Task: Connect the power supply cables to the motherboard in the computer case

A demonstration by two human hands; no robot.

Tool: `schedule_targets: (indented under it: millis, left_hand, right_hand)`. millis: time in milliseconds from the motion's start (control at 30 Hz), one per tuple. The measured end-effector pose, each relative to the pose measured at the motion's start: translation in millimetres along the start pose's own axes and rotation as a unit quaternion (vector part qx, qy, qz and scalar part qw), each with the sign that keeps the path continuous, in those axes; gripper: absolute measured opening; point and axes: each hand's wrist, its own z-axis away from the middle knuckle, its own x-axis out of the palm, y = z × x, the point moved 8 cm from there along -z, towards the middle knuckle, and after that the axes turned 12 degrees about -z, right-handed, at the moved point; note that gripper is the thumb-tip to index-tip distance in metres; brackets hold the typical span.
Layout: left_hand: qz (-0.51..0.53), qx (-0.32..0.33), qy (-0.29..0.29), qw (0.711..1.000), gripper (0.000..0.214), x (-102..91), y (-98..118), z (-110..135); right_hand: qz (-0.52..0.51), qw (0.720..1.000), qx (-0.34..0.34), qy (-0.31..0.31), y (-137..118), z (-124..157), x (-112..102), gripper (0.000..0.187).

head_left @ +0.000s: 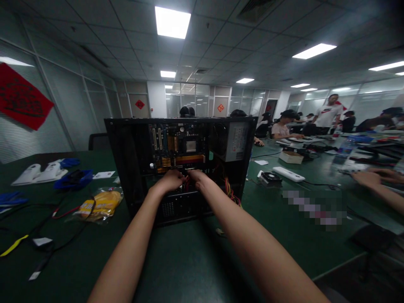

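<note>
Meeting at red wires (188,182) inside the open computer case (126,168) on the green surface (176,261), left hand (170,180) and right hand (198,176) hide their fingertips; I cannot tell whether either grip is clamped.

Computer case (126,168) matt black metal; table (189,261) matt green.

Upright at mid-tabletop (189,261), computer case (126,168), motherboard (176,147) inside against the back, power supply (235,143) at upper right, left hand (170,180) and right hand (198,176) side by side low inside near wires (231,190); snack bag (99,205) left of case, fan (269,179) right, power strip (288,174) just beyond.
</note>
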Motion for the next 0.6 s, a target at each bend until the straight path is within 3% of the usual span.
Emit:
schedule_targets:
  millis: [600]
  left_hand:
    - [-0.025,-0.008,0.019,0.999,0.031,-3.8,1.4,1.3]
  right_hand:
    - [0.048,0.998,-0.013,0.037,-8.5,11.3,-3.3,0.024]
